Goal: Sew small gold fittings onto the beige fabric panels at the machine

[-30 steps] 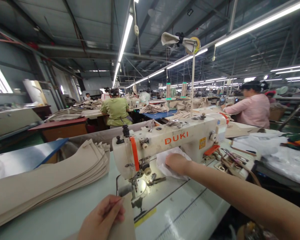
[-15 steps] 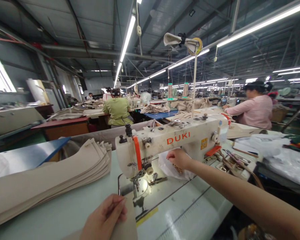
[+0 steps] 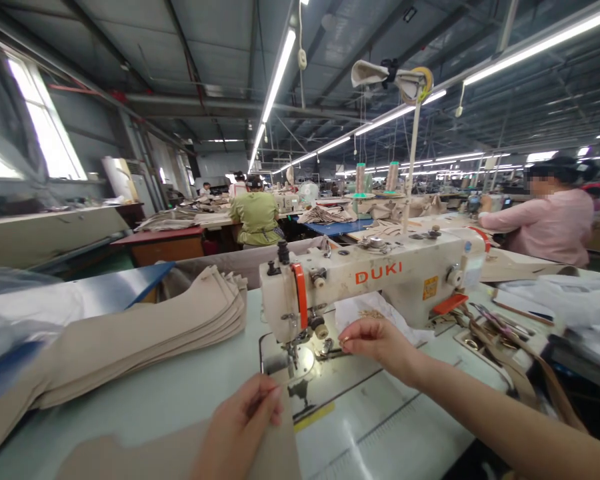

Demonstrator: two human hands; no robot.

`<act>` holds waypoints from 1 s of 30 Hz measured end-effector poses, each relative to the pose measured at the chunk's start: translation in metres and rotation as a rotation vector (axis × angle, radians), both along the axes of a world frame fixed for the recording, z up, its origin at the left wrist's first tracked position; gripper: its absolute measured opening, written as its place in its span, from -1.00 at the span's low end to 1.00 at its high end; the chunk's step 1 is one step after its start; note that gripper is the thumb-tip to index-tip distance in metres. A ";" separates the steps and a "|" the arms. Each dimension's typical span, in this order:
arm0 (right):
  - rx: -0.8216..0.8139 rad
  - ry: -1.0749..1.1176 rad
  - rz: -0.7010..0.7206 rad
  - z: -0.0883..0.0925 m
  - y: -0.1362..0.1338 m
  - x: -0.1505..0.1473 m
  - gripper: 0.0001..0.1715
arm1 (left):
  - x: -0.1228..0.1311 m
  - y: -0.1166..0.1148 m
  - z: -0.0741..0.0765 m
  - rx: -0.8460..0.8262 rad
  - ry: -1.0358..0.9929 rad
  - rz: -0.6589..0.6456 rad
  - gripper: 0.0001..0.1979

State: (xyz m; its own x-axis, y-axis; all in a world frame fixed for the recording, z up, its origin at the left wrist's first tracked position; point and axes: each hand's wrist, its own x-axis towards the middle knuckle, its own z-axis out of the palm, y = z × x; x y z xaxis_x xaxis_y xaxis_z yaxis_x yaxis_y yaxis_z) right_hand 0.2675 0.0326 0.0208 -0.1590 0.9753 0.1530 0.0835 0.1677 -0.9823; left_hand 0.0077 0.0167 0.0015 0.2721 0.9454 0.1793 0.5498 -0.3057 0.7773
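My left hand (image 3: 245, 427) is closed on the edge of a beige fabric piece (image 3: 170, 453) lying on the table in front of the needle. My right hand (image 3: 377, 340) hovers just right of the presser foot (image 3: 300, 357) of the white DUKI sewing machine (image 3: 380, 280), with thumb and forefinger pinched on a small metal ring. Behind that hand, under the machine arm, lies an open white plastic bag (image 3: 380, 310) with small brass-coloured pieces in it.
A stack of long beige fabric pieces (image 3: 145, 333) lies left of the machine. Scissors, straps and tools (image 3: 495, 330) sit right of it. Thread cones (image 3: 363, 179) stand behind. A person in pink (image 3: 550, 220) and a person in green (image 3: 255, 217) work at other tables.
My right hand came out of the white bag and moved toward the needle, now pinching a small ring. The view shifted left. My left hand stayed on the fabric.
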 end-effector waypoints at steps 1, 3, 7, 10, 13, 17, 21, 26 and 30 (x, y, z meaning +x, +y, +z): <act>0.003 0.010 0.009 -0.003 -0.004 -0.008 -0.68 | 0.001 -0.003 0.000 0.019 0.000 -0.015 -0.72; 0.023 0.017 0.020 -0.009 -0.010 -0.025 -0.76 | 0.004 -0.010 0.001 0.056 -0.005 -0.041 -0.72; 0.035 0.052 0.013 -0.026 -0.015 -0.057 -0.84 | 0.009 -0.019 0.001 0.100 -0.034 -0.055 -0.74; -0.016 0.116 0.057 -0.035 -0.012 -0.073 -0.77 | 0.009 -0.019 -0.002 0.099 -0.046 -0.018 -0.77; -0.038 0.161 0.069 -0.040 -0.007 -0.081 -0.66 | 0.007 -0.016 -0.005 0.087 -0.058 0.027 -0.78; -0.077 0.186 0.058 -0.043 -0.006 -0.085 -0.56 | 0.006 -0.014 -0.007 0.085 -0.067 0.066 -0.79; -0.092 0.221 0.031 -0.042 -0.011 -0.088 -0.56 | 0.007 -0.015 -0.004 0.067 -0.085 0.090 -0.79; -0.048 0.222 -0.013 -0.042 -0.015 -0.090 -0.66 | 0.009 -0.016 -0.002 0.063 -0.095 0.091 -0.80; 0.057 0.093 -0.059 -0.045 -0.015 -0.090 -0.81 | 0.011 -0.016 -0.006 0.020 -0.106 0.011 -0.80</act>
State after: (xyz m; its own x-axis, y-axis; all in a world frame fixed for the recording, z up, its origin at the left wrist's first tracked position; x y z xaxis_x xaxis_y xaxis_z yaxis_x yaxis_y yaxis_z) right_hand 0.1773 0.0175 -0.0238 -0.0840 0.9720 0.2196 0.0042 0.2207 -0.9753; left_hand 0.0187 0.0003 -0.0049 0.2402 0.9441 0.2257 0.4678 -0.3163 0.8253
